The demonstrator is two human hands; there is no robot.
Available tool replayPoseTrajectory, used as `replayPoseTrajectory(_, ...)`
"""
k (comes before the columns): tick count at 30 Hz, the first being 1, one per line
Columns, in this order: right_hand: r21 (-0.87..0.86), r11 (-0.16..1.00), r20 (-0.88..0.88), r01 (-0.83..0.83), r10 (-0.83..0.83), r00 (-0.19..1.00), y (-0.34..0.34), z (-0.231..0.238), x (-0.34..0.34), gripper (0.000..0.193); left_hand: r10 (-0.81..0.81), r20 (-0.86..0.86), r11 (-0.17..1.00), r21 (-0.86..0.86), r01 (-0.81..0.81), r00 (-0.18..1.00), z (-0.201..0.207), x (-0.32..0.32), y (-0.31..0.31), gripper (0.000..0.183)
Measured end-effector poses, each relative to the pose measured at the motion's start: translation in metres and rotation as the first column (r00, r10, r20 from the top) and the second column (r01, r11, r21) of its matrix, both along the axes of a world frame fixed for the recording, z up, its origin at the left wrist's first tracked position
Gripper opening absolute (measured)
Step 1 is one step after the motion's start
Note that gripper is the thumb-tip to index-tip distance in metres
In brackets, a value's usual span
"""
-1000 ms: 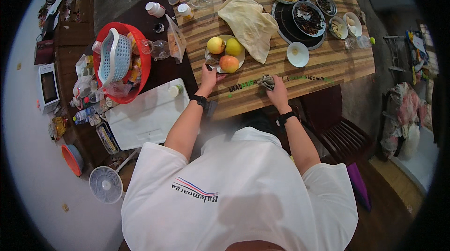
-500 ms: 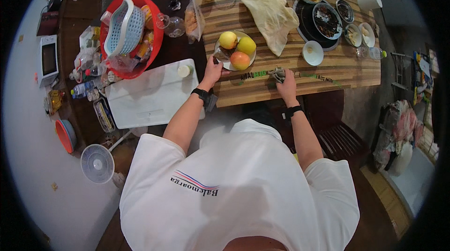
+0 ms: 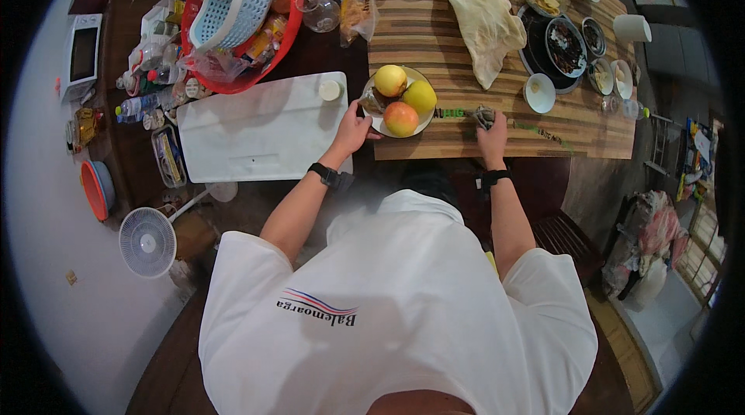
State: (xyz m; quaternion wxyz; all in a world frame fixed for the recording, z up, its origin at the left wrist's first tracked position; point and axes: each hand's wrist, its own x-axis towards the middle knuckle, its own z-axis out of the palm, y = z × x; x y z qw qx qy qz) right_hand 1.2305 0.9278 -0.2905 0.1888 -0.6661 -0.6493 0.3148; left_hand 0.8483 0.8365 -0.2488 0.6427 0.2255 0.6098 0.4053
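On my feed, the left hand (image 3: pixel 355 134) is clamped on the near-left rim of the plate (image 3: pixel 426 118), and the right hand (image 3: pixel 494 133) is closed around a grey cloth (image 3: pixel 484 115) on the table (image 3: pixel 434 144). The plate, with three apples (image 3: pixel 400 118) on it, has slid toward the table's near-left corner since a second ago; its rim now overlaps the left edge in my view and comes right up beside the lettering (image 3: pixel 452 113). That leaves a wider gap to the pale sheet (image 3: pixel 487 27). The cloth is over about the same stretch of lettering as before. Farther right, the white bowl (image 3: pixel 539 94) keeps its place. My view has turned: the table's front edge, slanted earlier, runs nearly level.
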Motion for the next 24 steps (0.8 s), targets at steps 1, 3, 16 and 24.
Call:
replayPoseTrajectory(1,-0.011,1.0,-0.05,0.017,-0.018,0.999,0.0,0.003,-0.002,0.054,-0.005,0.006,1.0,0.013,0.005,1.0,0.005,-0.003,-0.006,0.054)
replayPoseTrajectory(3,0.018,0.999,-0.067,0.036,-0.034,0.997,0.003,0.005,-0.008,0.053,0.015,0.024,1.0,0.006,-0.015,1.0,0.013,-0.008,-0.017,0.054)
replayPoseTrajectory(16,0.113,0.993,0.151,0.022,-0.039,0.988,0.027,0.007,-0.113,0.058,0.106,-0.006,0.989,0.103,-0.105,0.994,0.075,-0.055,-0.076,0.053)
replayPoseTrajectory(24,0.19,0.968,0.148,-0.164,0.137,0.98,0.015,0.005,-0.171,0.057,0.212,-0.045,0.975,0.077,-0.209,0.976,0.084,-0.091,-0.124,0.049)
